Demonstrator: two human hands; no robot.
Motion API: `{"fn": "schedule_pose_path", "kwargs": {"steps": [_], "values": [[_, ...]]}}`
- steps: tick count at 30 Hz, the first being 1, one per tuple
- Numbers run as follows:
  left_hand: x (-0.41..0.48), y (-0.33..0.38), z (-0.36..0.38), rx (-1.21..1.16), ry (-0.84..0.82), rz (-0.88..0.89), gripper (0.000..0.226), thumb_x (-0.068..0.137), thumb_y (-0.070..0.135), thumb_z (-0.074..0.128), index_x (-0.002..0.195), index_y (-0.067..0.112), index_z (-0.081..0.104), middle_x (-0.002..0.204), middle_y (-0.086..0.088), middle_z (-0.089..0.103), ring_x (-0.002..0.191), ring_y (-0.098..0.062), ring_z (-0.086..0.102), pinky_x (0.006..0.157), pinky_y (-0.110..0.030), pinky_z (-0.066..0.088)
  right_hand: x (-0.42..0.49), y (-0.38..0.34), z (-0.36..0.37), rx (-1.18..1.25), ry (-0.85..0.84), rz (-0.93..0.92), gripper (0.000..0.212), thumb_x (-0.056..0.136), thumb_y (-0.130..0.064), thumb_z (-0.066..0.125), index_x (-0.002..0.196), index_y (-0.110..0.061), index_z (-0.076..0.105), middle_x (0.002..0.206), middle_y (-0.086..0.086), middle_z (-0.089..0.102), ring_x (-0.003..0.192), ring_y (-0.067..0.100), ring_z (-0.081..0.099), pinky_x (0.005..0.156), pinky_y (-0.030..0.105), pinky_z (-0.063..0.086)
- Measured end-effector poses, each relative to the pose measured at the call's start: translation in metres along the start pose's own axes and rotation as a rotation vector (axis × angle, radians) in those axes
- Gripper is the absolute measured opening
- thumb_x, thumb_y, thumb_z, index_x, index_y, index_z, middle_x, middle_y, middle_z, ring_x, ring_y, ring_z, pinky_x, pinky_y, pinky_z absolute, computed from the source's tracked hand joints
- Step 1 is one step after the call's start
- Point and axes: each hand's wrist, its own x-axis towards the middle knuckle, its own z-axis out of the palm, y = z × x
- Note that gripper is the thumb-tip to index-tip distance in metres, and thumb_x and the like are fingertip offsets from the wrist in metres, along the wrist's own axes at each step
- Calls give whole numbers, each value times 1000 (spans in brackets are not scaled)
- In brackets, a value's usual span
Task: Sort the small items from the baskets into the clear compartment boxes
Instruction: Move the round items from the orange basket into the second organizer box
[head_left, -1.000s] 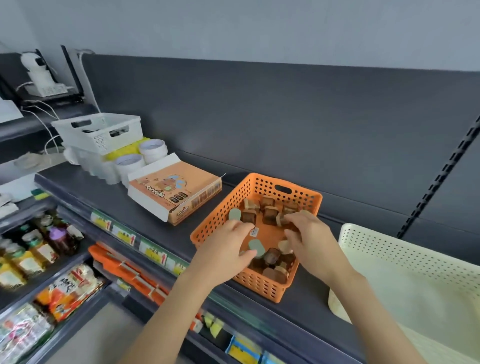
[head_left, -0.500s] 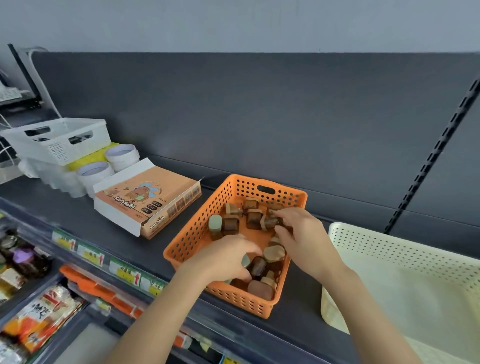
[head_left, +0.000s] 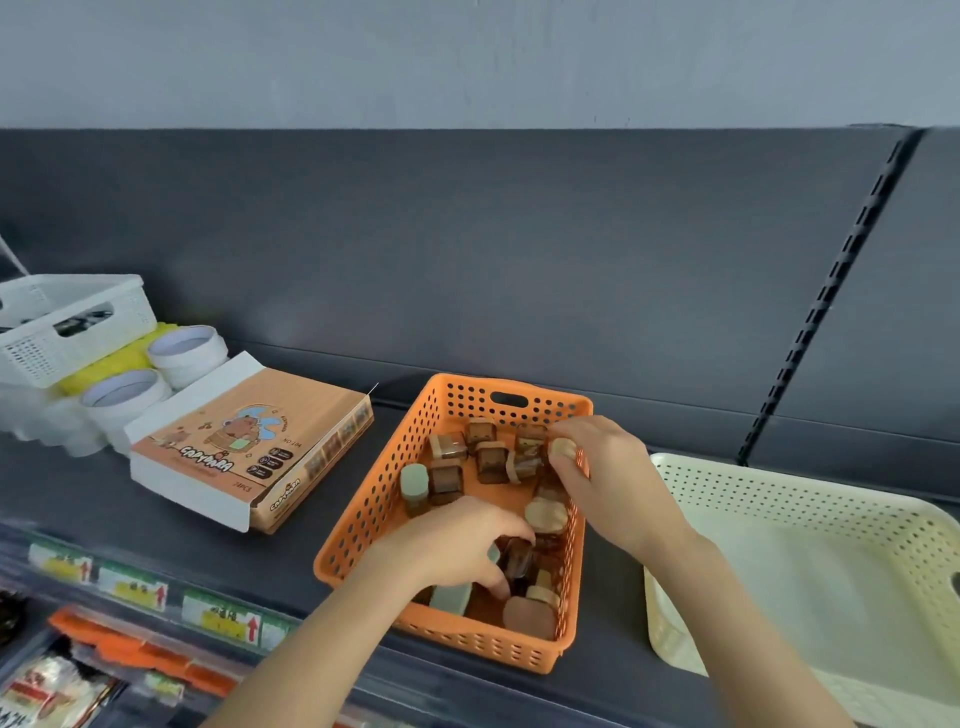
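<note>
In the orange basket (head_left: 363, 499) the left grip (head_left: 457, 545) curls round a brown piece (head_left: 517, 558); beyond it the right grip (head_left: 608, 467) pinches a tan-capped piece (head_left: 563, 448).

"CAPYBARA" is printed large on the box (head_left: 244, 441) lid and again, smaller, at its near corner. "24PCS" is printed beside that. Shelf (head_left: 104, 493) edge labels (head_left: 132, 587) are unreadable.

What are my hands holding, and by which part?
The right hand pinches a small beige-capped brown piece by its cap. The left hand curls over pieces in the orange plastic basket; a hold cannot be told.
</note>
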Motion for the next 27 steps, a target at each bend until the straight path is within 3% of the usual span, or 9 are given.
{"fn": "schedule_pose_path", "kwargs": {"steps": [3, 7, 12, 16, 21, 23, 24, 25, 27], "values": [[1, -8, -4, -69, 52, 14, 63, 80, 24, 73, 136, 35, 47, 140, 6, 50, 126, -14, 47, 99, -33, 44, 0, -2, 0, -1, 13, 10, 30, 95, -18, 51, 124, -18, 60, 123, -2, 60, 111, 12, 56, 85, 13, 38], [-7, -18, -12, -180, 251, -34, 60, 82, 31, 72, 136, 38, 46, 139, 11, 50, 126, -9, 47, 98, -26, 43, -2, -4, 6, 1, 10, 44, 32, 95, -21, 51, 127, -19, 58, 126, -4, 58, 112, 10, 55, 84, 11, 37], [-26, -36, -32, -262, 534, -89, 50, 80, 32, 73, 125, 37, 55, 107, 21, 58, 106, -1, 53, 74, -4, 33, 7, -13, 16, 43, -68, 36, 36, 94, -24, 55, 129, -20, 56, 128, -5, 56, 114, 9, 53, 85, 10, 35], [-37, -54, -39, -351, 748, -166, 47, 81, 30, 72, 124, 34, 55, 110, 19, 62, 106, -1, 55, 66, 0, 31, 24, -28, 33, 41, -232, -45, 38, 93, -25, 56, 130, -20, 55, 127, -4, 58, 116, 10, 53, 94, 20, 43], [-49, -63, -41, -440, 906, -231, 49, 83, 28, 71, 129, 28, 53, 105, 18, 61, 98, 3, 50, 65, 0, 32, 45, -49, 60, 42, -451, -138, 37, 88, -16, 63, 125, -19, 58, 115, -12, 60, 92, -5, 51, 70, 1, 37], [-51, -67, -40, -440, 931, -235, 50, 82, 30, 71, 129, 28, 54, 109, 15, 65, 99, 0, 54, 67, -2, 32, 54, -51, 76, 33, -517, -108, 33, 86, -21, 65, 118, -17, 60, 111, -9, 63, 88, -2, 55, 72, 7, 45], [-52, -69, -40, -442, 932, -236, 50, 82, 30, 71, 129, 28, 54, 110, 14, 66, 100, 0, 55, 68, -2, 33, 58, -51, 85, 5, -541, -85, 34, 84, -28, 66, 116, -16, 61, 108, -4, 64, 89, 7, 58, 76, 18, 50], [-53, -70, -39, -446, 932, -238, 51, 81, 31, 71, 129, 28, 55, 111, 14, 66, 100, 0, 55, 68, -2, 33, 61, -52, 92, -32, -563, -61, 38, 83, -35, 67, 115, -14, 61, 105, 0, 63, 91, 15, 58, 78, 28, 51], [-55, -72, -39, -457, 930, -237, 50, 81, 30, 72, 128, 28, 55, 112, 14, 66, 101, 1, 54, 69, -2, 33, 64, -54, 102, -91, -593, -21, 48, 80, -43, 68, 118, -14, 59, 110, 2, 58, 99, 21, 55, 82, 33, 49]]}}
